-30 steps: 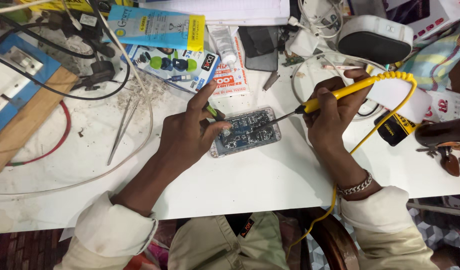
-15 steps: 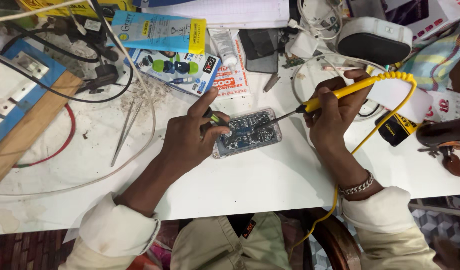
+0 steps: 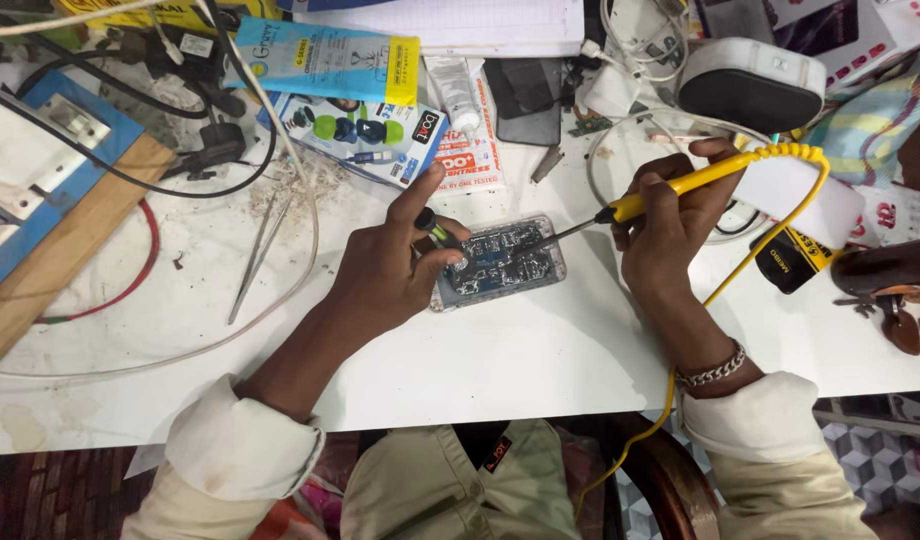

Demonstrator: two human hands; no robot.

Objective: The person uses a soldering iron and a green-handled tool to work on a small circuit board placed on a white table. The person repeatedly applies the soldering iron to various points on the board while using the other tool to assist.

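An opened phone (image 3: 510, 262) lies on the white table (image 3: 500, 360) with its circuit board showing. My left hand (image 3: 390, 265) rests on the phone's left end and grips a small dark green-tipped tool (image 3: 435, 230), index finger stretched out. My right hand (image 3: 670, 220) holds a yellow soldering iron (image 3: 700, 180) like a pen. Its metal tip (image 3: 540, 245) touches the board near the middle. A coiled yellow cord (image 3: 810, 175) runs from the iron past my right wrist and off the table's front edge.
Tweezers (image 3: 255, 255) and loose wires lie left of the phone. Product boxes (image 3: 365, 135), a tube (image 3: 455, 90) and a dark phone (image 3: 525, 95) sit behind it. A white speaker-like device (image 3: 750, 85) is at the back right, a blue switchboard on wood (image 3: 40, 170) at far left.
The view shifted slightly. My left index finger has straightened outward. The iron's tip stays on the board, and both hands remain in place.
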